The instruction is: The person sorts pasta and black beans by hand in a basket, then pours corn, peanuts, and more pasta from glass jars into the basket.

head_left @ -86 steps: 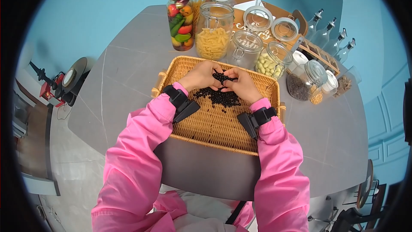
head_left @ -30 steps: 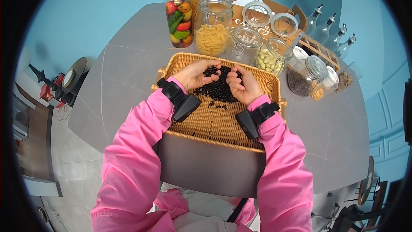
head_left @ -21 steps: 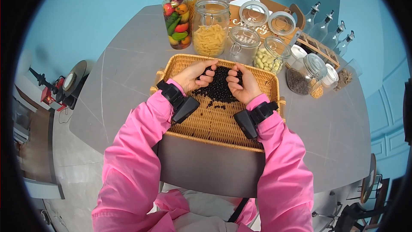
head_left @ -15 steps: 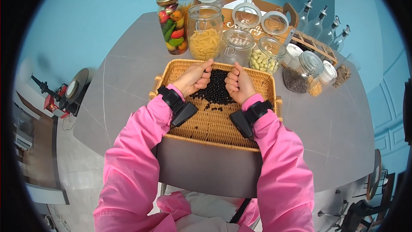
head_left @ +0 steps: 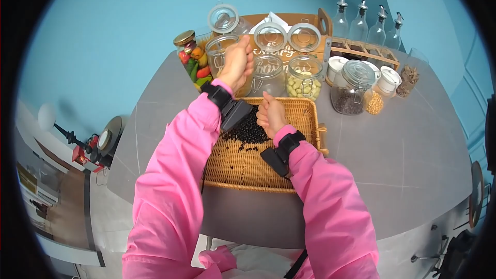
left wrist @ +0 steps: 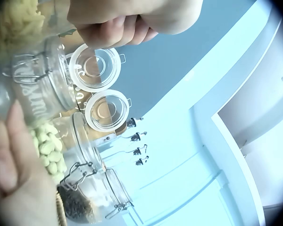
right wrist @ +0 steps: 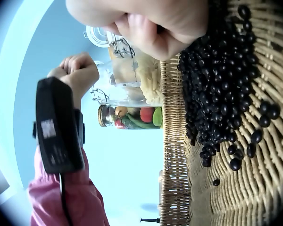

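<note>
My left hand (head_left: 237, 66), fingers curled into a fist, is raised in front of the pasta jar (head_left: 217, 46). The right hand (head_left: 272, 115) is a fist low over the wicker basket (head_left: 248, 173), beside the pile of black beans (head_left: 248, 129). In the right wrist view, loose beans (right wrist: 221, 84) lie close under the right fist (right wrist: 155, 28). Black beans showed at the fingers earlier; the curled fingers now hide what is inside. An empty glass jar (head_left: 267, 78) stands behind the basket, its lid open.
Beside the empty jar stands a jar of pale green pieces (head_left: 304, 86). Farther right are a jar of dark bits (head_left: 347, 98), white-lidded jars and several glass bottles (head_left: 359, 26). At the left stands a tall jar of colourful vegetables (head_left: 195, 64).
The hands have parted from the bean pile and their fingers have curled into fists. My left hand has risen out over the basket's back edge towards the jars; the view has tilted up.
</note>
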Demonstrator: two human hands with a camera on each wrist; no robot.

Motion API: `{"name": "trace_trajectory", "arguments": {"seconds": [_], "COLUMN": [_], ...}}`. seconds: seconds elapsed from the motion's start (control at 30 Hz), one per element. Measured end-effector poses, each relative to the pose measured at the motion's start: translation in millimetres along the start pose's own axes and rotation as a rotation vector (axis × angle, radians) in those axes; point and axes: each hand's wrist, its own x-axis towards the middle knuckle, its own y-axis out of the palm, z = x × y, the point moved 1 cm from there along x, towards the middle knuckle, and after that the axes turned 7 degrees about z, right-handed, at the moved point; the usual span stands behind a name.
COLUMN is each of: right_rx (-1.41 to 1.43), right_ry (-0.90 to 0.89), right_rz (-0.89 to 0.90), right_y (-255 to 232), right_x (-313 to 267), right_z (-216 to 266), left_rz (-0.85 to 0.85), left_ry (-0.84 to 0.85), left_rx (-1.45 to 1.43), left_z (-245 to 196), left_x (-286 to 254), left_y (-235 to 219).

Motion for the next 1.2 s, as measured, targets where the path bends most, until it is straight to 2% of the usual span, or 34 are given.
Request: {"name": "trace_trajectory", "arguments": {"seconds": [0.1, 0.3, 0.37, 0.43, 0.5, 0.57, 0.63, 1.2], "right_rx": [0.042, 0.064, 0.067, 0.048, 0.049, 0.052, 0.056, 0.056], "right_ry": [-0.029, -0.046, -0.035, -0.047, -0.041, -0.029, -0.030, -0.015], "right_rz": [0.009, -0.058, -0.058, -0.034, -0.023, -0.035, -0.036, -0.044], "right_y": [-4.5, -4.1, -3.1, -1.8, -0.8, 1.0, 1.6, -0.2], "right_x": [2.4, 1.8, 0.4, 0.6, 1.4, -0.7, -2.6, -2.5], "right_z": [1.3, 2.7, 3.4, 1.4, 0.1, 0.4, 0.9, 0.2], "left_rz": [-0.069, -0.098, -0.055, -0.080, -0.148, -0.150, -0.212, -0.249], "left_ry": [0.050, 0.125, 0.189, 0.201, 0.321, 0.257, 0.361, 0.292], "left_rx": [0.071, 0.126, 0.225, 0.300, 0.580, 0.529, 0.703, 0.740], "left_z": [7.2, 44.7, 52.1, 60.4, 65.5, 73.3, 79.1, 67.8], "left_x": [27.6, 70.1, 78.4, 86.0, 92.2, 100.1, 110.2, 96.1], "left_y": [18.6, 5.6, 0.4, -3.1, -6.1, -11.5, -17.2, -7.0]}}
